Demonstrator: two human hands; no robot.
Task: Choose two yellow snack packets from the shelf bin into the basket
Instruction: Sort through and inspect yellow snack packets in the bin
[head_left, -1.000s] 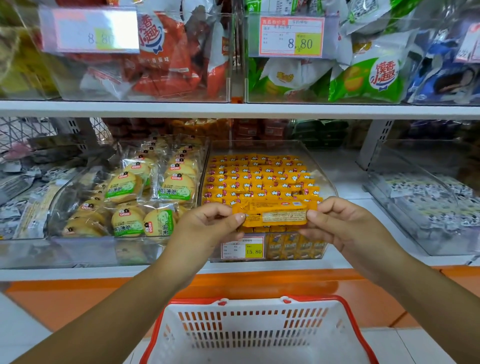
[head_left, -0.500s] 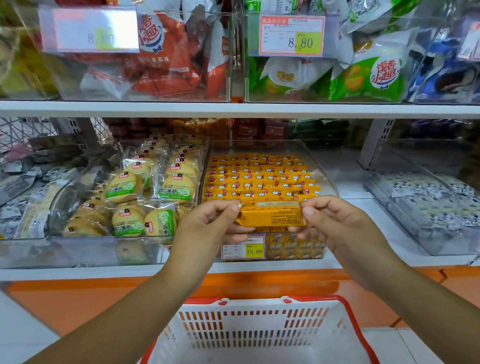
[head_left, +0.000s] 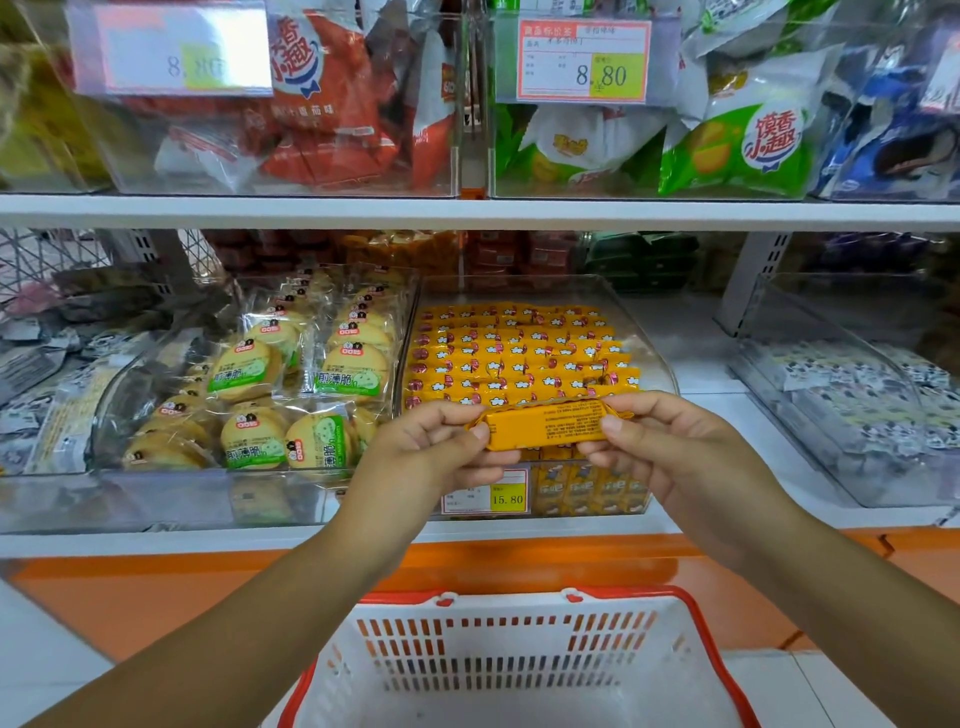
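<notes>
Presently held: one yellow snack packet (head_left: 545, 423), lengthwise between both hands, printed back facing the camera. Left hand (head_left: 436, 452) pinches its left end, thumb over the wrapper, fingers (head_left: 441, 415) curled behind. Right hand (head_left: 670, 447) pinches the right end likewise. Just beyond the fingertips: clear shelf bin (head_left: 652, 358), stocked with rows of matching yellow packets (head_left: 514, 353). Below the knuckles, on the bin front: price tag (head_left: 485, 493) reading 15.80. Beneath both wrists, well apart from the packet: white basket (head_left: 509, 660) with red rim.
</notes>
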